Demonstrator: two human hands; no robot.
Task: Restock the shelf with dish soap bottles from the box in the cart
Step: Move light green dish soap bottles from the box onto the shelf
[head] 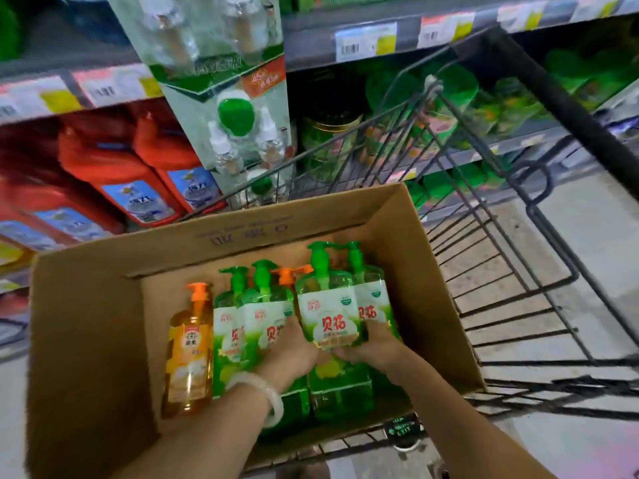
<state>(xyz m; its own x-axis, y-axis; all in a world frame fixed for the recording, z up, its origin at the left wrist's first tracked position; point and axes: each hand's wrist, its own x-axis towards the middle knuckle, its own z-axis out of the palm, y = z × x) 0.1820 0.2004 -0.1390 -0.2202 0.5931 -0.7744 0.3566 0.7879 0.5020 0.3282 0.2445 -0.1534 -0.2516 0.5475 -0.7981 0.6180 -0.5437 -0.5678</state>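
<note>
Inside box [103, 340]: both hands' grip on green bottles [328, 316]; open room left of orange bottle [190, 350].

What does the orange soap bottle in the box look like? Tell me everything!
The orange soap bottle is clear plastic full of amber liquid, with an orange pump top and a yellow-orange label on its front. It is leaning back against the left inner wall of the cardboard box, beside the green bottles. No hand touches it.

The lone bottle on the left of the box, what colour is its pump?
Orange pump, seen in the head view.
</note>
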